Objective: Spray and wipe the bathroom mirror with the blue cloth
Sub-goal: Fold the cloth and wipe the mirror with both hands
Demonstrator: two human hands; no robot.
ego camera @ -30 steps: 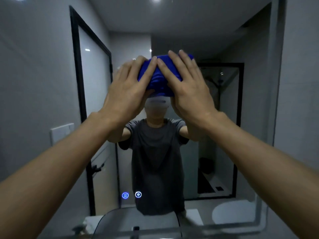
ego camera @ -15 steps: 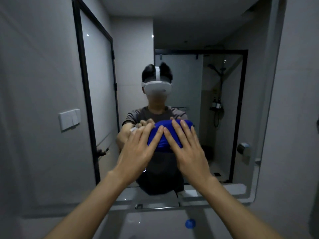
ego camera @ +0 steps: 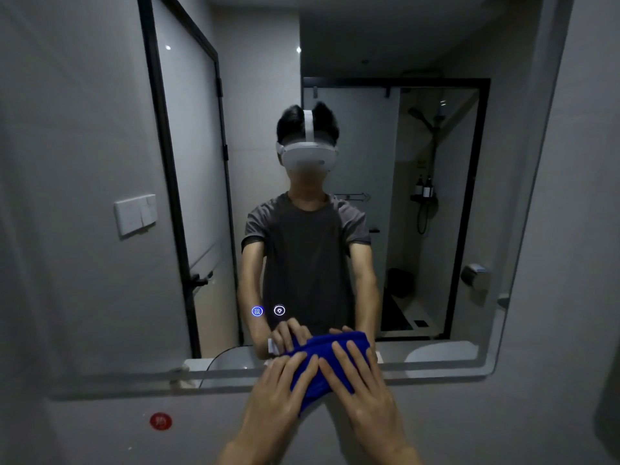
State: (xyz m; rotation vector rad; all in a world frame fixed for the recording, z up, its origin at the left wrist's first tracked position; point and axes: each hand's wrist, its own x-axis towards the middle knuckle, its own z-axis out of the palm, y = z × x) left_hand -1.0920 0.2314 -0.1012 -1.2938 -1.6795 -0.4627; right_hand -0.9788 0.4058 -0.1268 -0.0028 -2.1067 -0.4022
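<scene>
A: Both hands and the blue cloth [ego camera: 327, 367] have slid down since a moment ago, from chest height in the reflection to the mirror's [ego camera: 100, 263] bottom edge.

B: And starting from the left?

A: On the wall below the glass sits a round red sticker [ego camera: 160, 421]. Two small lit icons [ego camera: 267, 310] glow low on the mirror. Next, the left hand [ego camera: 280, 394] lies flat, fingers straight and close together, pressing on the cloth's left part.

B: Where exactly is the cloth?

A: Bunched against the lower rim, between the two hands, partly hanging below the frame.

B: The right side?

A: The right hand [ego camera: 360, 396] presses likewise, fingers straight and slightly spread over the cloth.
</scene>
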